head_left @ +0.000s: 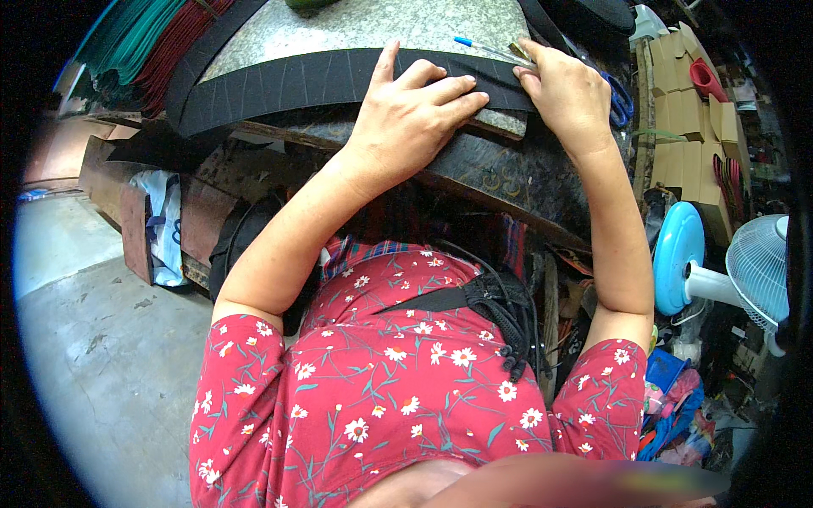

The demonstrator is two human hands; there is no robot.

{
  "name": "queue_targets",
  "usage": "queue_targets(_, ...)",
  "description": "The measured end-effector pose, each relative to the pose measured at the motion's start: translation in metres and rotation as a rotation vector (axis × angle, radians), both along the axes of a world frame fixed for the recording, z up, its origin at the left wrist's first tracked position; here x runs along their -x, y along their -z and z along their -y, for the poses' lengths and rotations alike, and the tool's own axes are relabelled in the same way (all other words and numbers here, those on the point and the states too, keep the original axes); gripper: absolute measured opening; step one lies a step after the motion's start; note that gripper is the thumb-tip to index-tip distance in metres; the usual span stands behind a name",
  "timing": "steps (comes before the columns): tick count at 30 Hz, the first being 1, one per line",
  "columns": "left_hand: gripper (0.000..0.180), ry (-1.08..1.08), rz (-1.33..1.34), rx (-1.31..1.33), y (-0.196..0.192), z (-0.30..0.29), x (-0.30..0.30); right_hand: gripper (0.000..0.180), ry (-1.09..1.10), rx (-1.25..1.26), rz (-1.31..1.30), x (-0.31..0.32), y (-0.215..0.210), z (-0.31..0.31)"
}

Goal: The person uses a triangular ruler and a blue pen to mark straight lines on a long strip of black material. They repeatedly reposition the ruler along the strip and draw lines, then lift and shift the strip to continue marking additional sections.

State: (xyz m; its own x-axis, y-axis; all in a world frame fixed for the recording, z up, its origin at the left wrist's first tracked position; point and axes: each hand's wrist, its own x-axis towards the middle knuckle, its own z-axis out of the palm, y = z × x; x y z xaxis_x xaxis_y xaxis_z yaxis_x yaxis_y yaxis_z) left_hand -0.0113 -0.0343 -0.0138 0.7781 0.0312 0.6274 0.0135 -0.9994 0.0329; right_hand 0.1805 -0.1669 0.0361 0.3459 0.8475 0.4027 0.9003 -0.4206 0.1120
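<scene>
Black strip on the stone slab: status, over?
Left hand flat on black strip, pinning it. Right hand at strip's right end, fingers pinching something small, unclear. Blue-capped pen beside it; nothing blocking.

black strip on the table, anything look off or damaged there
Nothing stands out. The black strip lies flat in a curve on the speckled tabletop, pale lines marked across it, no tear showing. The left hand presses it down; the right hand rests at its end.

black strip (pixel 322 80) with chalk lines, speckled grey slab (pixel 364 25), blue pen (pixel 487 49), red floral dress (pixel 381 381)
</scene>
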Motion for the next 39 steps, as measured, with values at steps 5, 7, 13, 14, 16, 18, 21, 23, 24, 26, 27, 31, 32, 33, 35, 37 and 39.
queue_targets(5,0.032,0.002,0.004,0.003,0.002,0.0,-0.001,0.015,-0.006,-0.001,0.027,0.001,0.0,-0.007)
queue_targets(7,0.033,0.002,0.0,-0.012,0.001,-0.002,-0.001,0.014,-0.035,0.005,0.04,0.003,-0.002,-0.006)
queue_targets(13,0.034,-0.001,-0.054,-0.064,-0.002,-0.013,0.012,0.02,-0.265,0.045,-0.078,0.014,-0.011,0.018)
queue_targets(14,0.034,0.0,-0.054,-0.062,-0.002,-0.014,0.014,0.023,-0.319,0.037,-0.094,0.014,-0.012,0.021)
queue_targets(16,0.035,-0.004,-0.062,-0.059,-0.002,-0.015,0.019,0.026,-0.368,-0.006,-0.175,0.015,-0.011,0.026)
queue_targets(18,0.037,0.004,-0.073,-0.058,-0.002,-0.018,0.021,0.027,-0.402,-0.047,-0.279,0.016,-0.009,0.029)
queue_targets(21,0.038,0.003,-0.067,-0.062,-0.001,-0.02,0.021,0.027,-0.454,-0.166,-0.339,0.018,-0.003,0.031)
queue_targets(23,0.038,0.006,-0.066,-0.063,-0.002,-0.022,0.021,0.026,-0.469,-0.154,-0.325,0.019,-0.001,0.032)
queue_targets(24,0.039,0.013,-0.063,-0.054,-0.002,-0.023,0.022,0.026,-0.479,-0.149,-0.253,0.02,0.001,0.033)
queue_targets(26,0.039,0.023,-0.063,-0.047,-0.002,-0.027,0.022,0.025,-0.502,-0.161,-0.116,0.021,0.001,0.035)
queue_targets(27,0.04,0.024,-0.061,-0.042,-0.002,-0.028,0.023,0.026,-0.472,-0.14,-0.109,0.022,0.001,0.037)
queue_targets(31,0.041,0.003,-0.065,-0.038,-0.005,-0.042,0.03,0.028,-0.448,-0.151,-0.068,0.027,0.002,0.039)
queue_targets(32,0.041,0.011,-0.061,-0.03,-0.005,-0.043,0.029,0.028,-0.458,-0.159,-0.062,0.028,0.003,0.038)
queue_targets(33,0.04,0.017,-0.06,-0.023,-0.005,-0.044,0.031,0.038,-0.453,-0.121,-0.096,0.03,0.004,0.038)
queue_targets(35,0.038,0.026,-0.061,-0.007,-0.007,-0.046,0.032,0.038,-0.44,-0.109,-0.129,0.032,0.006,0.034)
queue_targets(37,0.035,0.025,-0.058,0.01,-0.008,-0.045,0.032,0.038,-0.434,-0.097,-0.167,0.033,0.007,0.03)
queue_targets(39,0.033,0.021,-0.053,0.028,-0.008,-0.042,0.031,0.029,-0.438,-0.137,-0.15,0.033,0.007,0.028)
